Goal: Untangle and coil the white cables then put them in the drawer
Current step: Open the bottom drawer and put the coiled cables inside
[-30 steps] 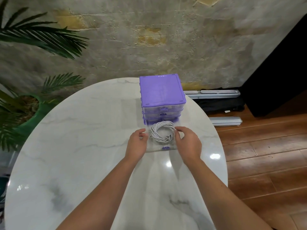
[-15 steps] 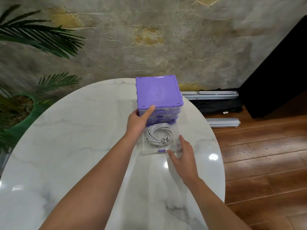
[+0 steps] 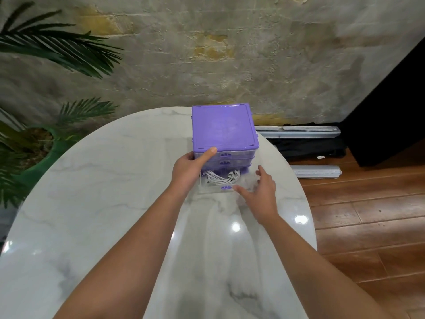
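Two hands work a purple plastic drawer unit (image 3: 224, 127): left hand (image 3: 187, 172) grips its corner, right hand (image 3: 262, 192), fingers spread, presses the clear drawer (image 3: 230, 188) holding round coiled white cables (image 3: 222, 177).

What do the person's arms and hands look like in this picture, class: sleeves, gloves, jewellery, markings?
Both forearms are bare right down to the bottom of the frame, with no sleeve in sight. The left hand and right hand wear no gloves. No watch, bracelet or ring shows on the wrists or fingers, and no markings are visible.
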A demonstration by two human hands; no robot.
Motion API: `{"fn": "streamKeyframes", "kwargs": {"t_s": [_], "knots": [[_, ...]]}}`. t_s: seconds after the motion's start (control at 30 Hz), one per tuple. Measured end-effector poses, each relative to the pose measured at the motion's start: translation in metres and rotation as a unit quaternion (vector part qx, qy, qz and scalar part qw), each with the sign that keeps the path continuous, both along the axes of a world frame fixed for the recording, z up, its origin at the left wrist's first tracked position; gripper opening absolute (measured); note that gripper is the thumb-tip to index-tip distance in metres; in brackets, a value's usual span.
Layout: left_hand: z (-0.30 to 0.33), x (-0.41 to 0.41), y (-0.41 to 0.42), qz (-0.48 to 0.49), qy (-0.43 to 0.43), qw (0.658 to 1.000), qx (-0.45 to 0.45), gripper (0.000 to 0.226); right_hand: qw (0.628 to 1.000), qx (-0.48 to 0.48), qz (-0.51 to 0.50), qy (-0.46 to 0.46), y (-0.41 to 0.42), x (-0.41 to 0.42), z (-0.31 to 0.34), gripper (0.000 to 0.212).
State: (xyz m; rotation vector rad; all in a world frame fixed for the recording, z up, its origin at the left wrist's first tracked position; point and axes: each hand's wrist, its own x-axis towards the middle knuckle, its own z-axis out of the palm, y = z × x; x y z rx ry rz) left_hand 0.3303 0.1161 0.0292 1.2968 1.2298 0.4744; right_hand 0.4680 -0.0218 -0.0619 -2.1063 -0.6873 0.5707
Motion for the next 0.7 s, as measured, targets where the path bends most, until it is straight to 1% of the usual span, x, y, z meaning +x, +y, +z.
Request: {"fn": "streamKeyframes", "kwargs": {"t_s": [0.07,0.13,0.23,0.3,0.37,0.47,0.63,0.7], "knots": [[0.000,0.000,0.000,0.003,-0.002,1.000,0.000,0.028,0.999,-0.016,0.037,-0.010,0.007,0.010,0.000,0.106],[0.000,0.000,0.000,0.004,-0.004,1.000,0.001,0.030,0.998,-0.010,0.066,-0.001,0.014,0.017,0.002,0.106],[-0.001,0.001,-0.001,0.005,-0.004,1.000,-0.001,0.029,0.994,0.031,0.104,0.026,0.020,0.023,0.004,0.090],[0.000,0.002,-0.002,0.005,-0.004,1.000,0.001,0.028,0.993,0.036,0.109,0.032,0.021,0.024,0.003,0.078],[0.000,0.004,-0.003,0.007,-0.007,1.000,0.002,0.027,0.992,0.042,0.111,0.033,0.020,0.025,0.002,0.072],[0.000,0.003,-0.004,0.014,-0.007,1.000,0.003,0.026,0.994,0.040,0.100,0.022,0.022,0.025,0.000,0.071],[0.001,0.005,-0.006,0.017,-0.010,1.000,0.003,0.022,0.999,0.033,0.035,-0.003,0.029,0.017,-0.004,0.052],[0.002,0.006,-0.006,0.018,-0.011,1.000,0.004,0.022,0.999,0.031,0.008,-0.012,0.031,0.013,-0.003,0.050]]}}
